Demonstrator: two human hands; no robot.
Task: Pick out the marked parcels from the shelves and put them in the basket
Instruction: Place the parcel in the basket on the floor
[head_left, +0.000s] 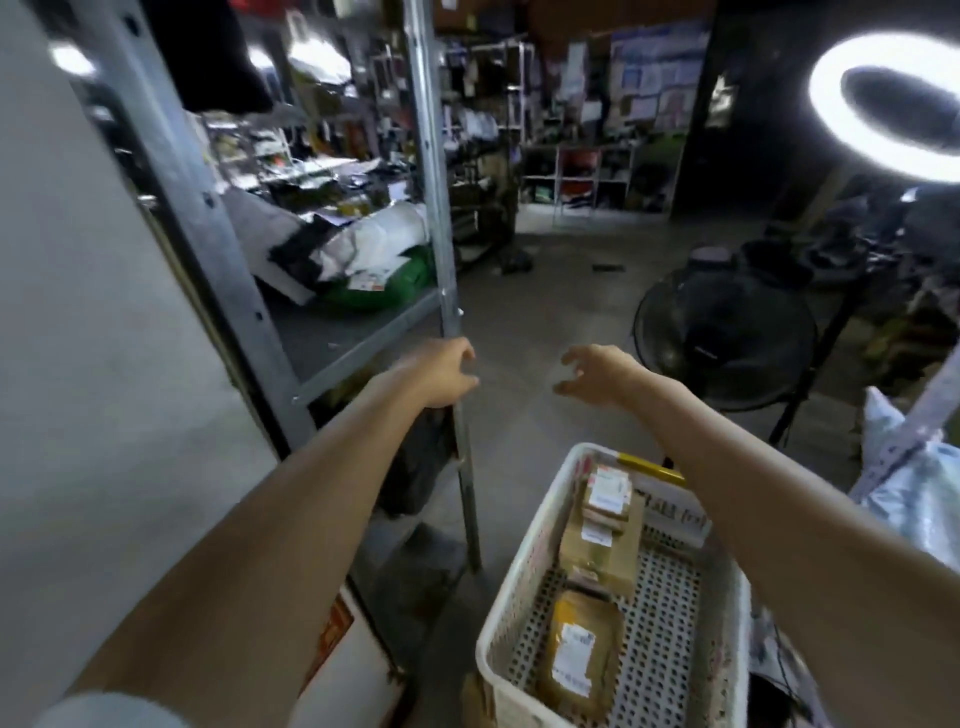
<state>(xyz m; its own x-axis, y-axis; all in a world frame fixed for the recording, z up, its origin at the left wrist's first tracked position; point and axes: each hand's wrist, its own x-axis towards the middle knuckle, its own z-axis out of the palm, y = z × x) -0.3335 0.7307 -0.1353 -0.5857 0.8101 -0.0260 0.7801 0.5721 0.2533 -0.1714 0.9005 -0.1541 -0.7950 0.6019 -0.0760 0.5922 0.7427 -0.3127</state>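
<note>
Head view: at far left we are seeing a metal shelf (332, 332) that is carrying a heap of soft parcels (374, 234) in white, black and green wrapping; any markings on them are too blurred for us to read. A metal upright (431, 182) is standing at the shelf's front corner. We are extending the left hand (441, 371) to that upright, and the hand is overlapping it just below shelf level. Its fingers (465, 382) are curling loosely, and we cannot tell whether they are grasping the upright or only hanging in front of it. We are holding the right hand (597, 376) near the left one but apart from it, above the floor (545, 291); its fingers (574, 358) are spreading and bending, released, grasping nothing. Lower right, a white perforated basket (519, 587) is holding a stack of brown cardboard parcels (602, 540) with white labels at its far end and a brown padded parcel (576, 654) lying flat nearer to us. At far right, a ring light (893, 104) is glowing above a dark round fan (727, 332).
</note>
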